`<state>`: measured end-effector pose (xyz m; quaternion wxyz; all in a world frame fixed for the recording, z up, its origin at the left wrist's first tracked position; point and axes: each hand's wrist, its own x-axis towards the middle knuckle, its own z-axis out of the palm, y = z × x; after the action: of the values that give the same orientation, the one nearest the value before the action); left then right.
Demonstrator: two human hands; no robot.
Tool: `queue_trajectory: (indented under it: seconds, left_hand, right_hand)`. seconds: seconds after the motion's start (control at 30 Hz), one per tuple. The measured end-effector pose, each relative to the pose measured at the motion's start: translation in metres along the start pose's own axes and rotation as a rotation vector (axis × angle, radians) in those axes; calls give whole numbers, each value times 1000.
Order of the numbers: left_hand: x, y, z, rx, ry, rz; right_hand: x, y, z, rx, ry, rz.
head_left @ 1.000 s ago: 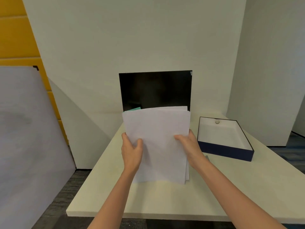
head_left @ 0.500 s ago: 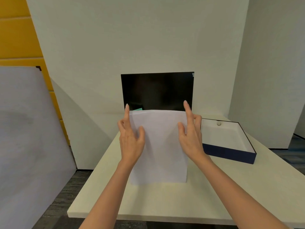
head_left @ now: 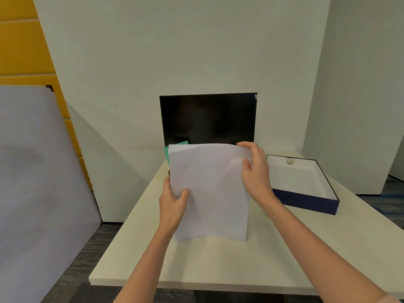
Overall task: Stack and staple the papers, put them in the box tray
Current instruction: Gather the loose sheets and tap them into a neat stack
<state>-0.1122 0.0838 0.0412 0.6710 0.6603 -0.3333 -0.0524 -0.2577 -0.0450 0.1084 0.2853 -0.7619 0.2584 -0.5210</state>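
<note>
**Papers stood on edge for squaring**

Papers (head_left: 209, 189) upright near the table's (head_left: 218, 265) middle, bottom edge on or just above the surface, likely to jog the sheets flush before stapling. Left hand (head_left: 172, 204) clasped on the left edge low down, thumb in front, fingers behind. Right hand (head_left: 254, 173) pinching the top right corner, bowing the front sheet. Green sheet (head_left: 167, 153) peeking out behind at top left, not yet aligned. Box tray (head_left: 306, 202) waiting toward the right edge, well apart. No stapler visible. Dark screen (head_left: 207, 119) at the far edge.
</note>
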Motion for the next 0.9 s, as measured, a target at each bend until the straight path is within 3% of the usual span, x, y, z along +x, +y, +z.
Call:
queue_trajectory:
  seconds: [0.13,0.23,0.37,0.57,0.67,0.77,0.9]
  left_hand:
    - [1,2,-6,66,-159,-4]
    - [11,35,-6,229,-220,169]
    - [20,72,4,563,-312,405]
    - [18,81,5,855,-348,525]
    - [18,72,-9,994,-294,503]
    - [20,48,-38,1044,-173,367]
    - [13,5,-52,597,-160,96]
  right_hand:
    - [16,-9,-21,-215,-61,128]
    - [34,-21,-48,-478,-297,190]
    - [37,-29,-71,-155,-513,279]
    - [5,26,-65,264,-448,462]
    - [-18,58,-56,416,-355,582]
    - [-41,88,-51,536,-314,692]
    - [-61,103,-38,503,-286,689]
